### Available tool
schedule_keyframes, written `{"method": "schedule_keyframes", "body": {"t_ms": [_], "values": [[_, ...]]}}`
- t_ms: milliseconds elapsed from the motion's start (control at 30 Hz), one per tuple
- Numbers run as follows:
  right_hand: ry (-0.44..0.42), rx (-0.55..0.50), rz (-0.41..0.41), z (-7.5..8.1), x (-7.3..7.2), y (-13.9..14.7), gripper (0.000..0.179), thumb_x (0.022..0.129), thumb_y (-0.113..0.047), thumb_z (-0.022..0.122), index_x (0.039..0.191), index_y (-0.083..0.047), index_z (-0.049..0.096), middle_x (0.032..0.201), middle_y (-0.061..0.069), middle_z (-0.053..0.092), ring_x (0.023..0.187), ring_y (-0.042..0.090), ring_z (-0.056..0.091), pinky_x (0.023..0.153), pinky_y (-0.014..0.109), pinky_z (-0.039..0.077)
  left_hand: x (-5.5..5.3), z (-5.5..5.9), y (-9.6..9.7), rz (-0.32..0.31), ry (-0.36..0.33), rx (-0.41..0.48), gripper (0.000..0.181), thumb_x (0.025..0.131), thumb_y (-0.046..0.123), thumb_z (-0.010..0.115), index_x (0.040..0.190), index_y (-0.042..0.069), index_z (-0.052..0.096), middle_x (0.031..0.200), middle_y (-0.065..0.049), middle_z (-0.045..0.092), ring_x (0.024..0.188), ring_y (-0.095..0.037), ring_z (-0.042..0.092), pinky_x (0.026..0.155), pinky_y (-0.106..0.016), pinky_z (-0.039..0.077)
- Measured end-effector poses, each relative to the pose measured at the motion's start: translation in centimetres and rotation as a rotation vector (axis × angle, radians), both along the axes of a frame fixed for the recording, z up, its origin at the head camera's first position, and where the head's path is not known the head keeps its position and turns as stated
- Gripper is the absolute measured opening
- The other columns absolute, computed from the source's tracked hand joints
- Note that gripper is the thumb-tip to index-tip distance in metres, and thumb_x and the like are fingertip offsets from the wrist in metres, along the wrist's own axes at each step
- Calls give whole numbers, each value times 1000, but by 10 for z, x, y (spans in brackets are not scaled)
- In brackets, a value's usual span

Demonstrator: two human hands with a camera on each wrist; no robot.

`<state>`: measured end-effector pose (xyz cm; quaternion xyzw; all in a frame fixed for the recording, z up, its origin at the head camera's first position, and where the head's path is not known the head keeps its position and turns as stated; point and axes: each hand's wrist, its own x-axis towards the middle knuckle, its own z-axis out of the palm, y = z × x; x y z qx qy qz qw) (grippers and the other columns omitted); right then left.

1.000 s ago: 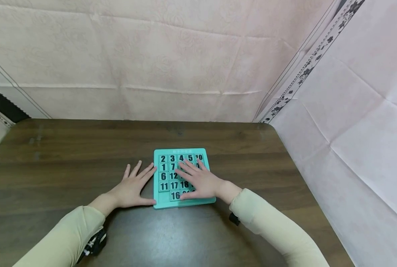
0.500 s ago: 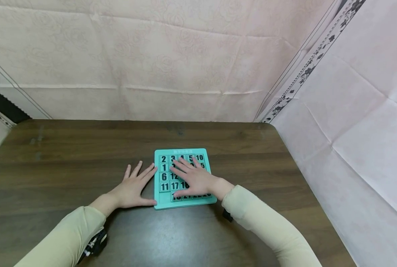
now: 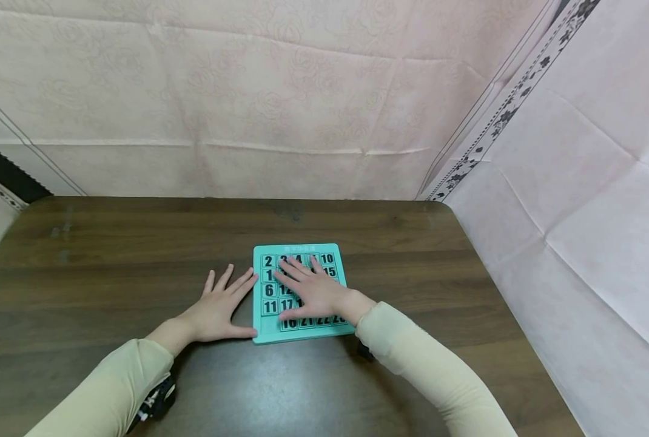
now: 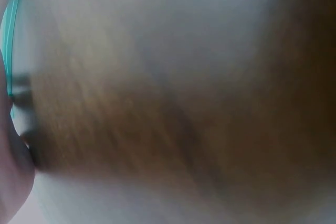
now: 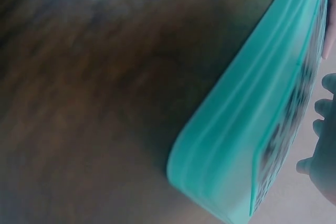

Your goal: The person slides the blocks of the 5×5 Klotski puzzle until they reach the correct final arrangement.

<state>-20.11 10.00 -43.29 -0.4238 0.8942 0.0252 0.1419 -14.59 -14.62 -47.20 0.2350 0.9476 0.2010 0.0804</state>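
Note:
A teal number sliding puzzle (image 3: 267,331) lies flat on the table, its bold black numerals on square tiles. Its lower left corner slot holds no tile. My left hand (image 3: 215,312) is spread at the puzzle's left side, with index fingertip and thumb tip right at that edge. Over the tiles, my right hand (image 3: 316,294) lies with straight, spread fingers and hides several of the middle numbers. In the right wrist view the puzzle's thick side (image 5: 226,145) shows, with finger shapes close over the tile face. The left wrist view catches only the puzzle's thin edge (image 4: 9,30) beside the hand.
The brown wood-grain table (image 3: 111,261) reaches back to a pale cloth (image 3: 248,109) hanging behind it. Another white cloth (image 3: 586,212) with a floral border hangs along the right side. Dark devices sit at both wrists, below the pale sleeves.
My right hand has slid left across the tiles, uncovering numbers on the right side and covering more toward the left. The left hand stays at the puzzle's edge.

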Motion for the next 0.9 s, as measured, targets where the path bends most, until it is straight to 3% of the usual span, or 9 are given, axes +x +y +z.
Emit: {"method": "schedule_keyframes", "body": {"t_ms": [433,733,900], "values": [[0,-19,14,-1,1,1,88,84,-73,37,152,-26,7,160,0,0,147,18,-4,116,54,1,0,0,1,2,0,-3,106,71,75,57,151,16,19,157,-9,17,142,-46,2,106,-69,-2],[-20,-66,-64,5,-4,36,89,84,-71,42,152,-23,10,160,1,3,147,20,-1,116,55,1,0,0,1,2,12,1,107,70,76,57,151,17,19,158,-8,17,142,-46,2,106,-69,-2],[-13,-82,-62,5,-6,47,89,85,-69,44,152,-22,11,160,3,6,147,22,1,115,57,1,0,1,0,2,16,5,107,70,75,58,151,17,19,157,-9,17,142,-46,2,106,-69,-2]]}}
